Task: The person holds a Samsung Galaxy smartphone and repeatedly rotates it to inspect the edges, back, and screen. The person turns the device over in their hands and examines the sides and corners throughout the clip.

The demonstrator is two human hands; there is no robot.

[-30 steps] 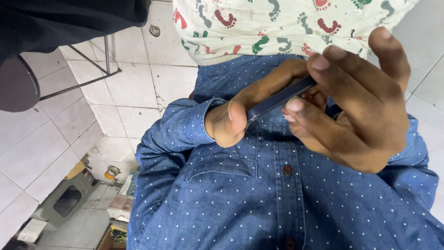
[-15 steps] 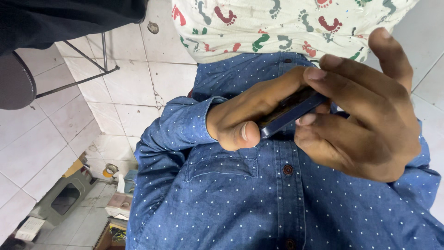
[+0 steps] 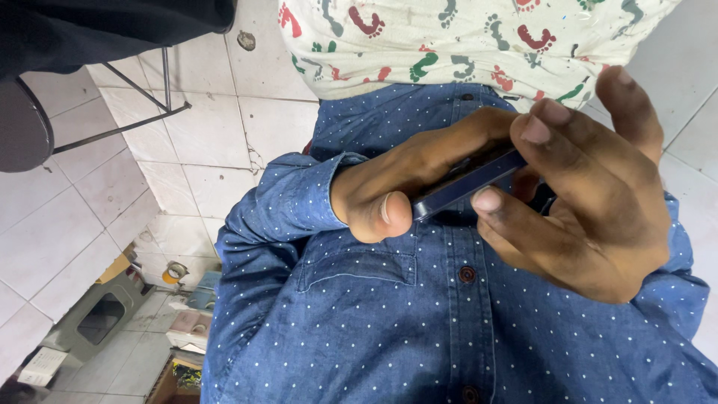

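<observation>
A thin dark blue flat device (image 3: 464,187), like a phone seen edge-on, is held in front of my blue white-dotted button shirt (image 3: 389,322). My left hand (image 3: 404,179) comes out of the blue sleeve from the left. Its fingers wrap over the device and its thumb presses near the device's lower end. My right hand (image 3: 598,217) is closer to the camera on the right, with one fingertip on the device's upper edge and another under it. A white cloth with coloured footprint shapes (image 3: 449,45) lies beyond the hands.
White floor tiles (image 3: 202,150) spread to the left. A black round seat (image 3: 22,120) on a thin metal frame (image 3: 142,105) stands at the upper left. A grey box (image 3: 97,318) and small clutter (image 3: 179,273) sit at the lower left.
My left fingers have folded further over the device and the thumb has slid along its lower end. The right fingers shifted slightly on its edge; both hands kept hold.
</observation>
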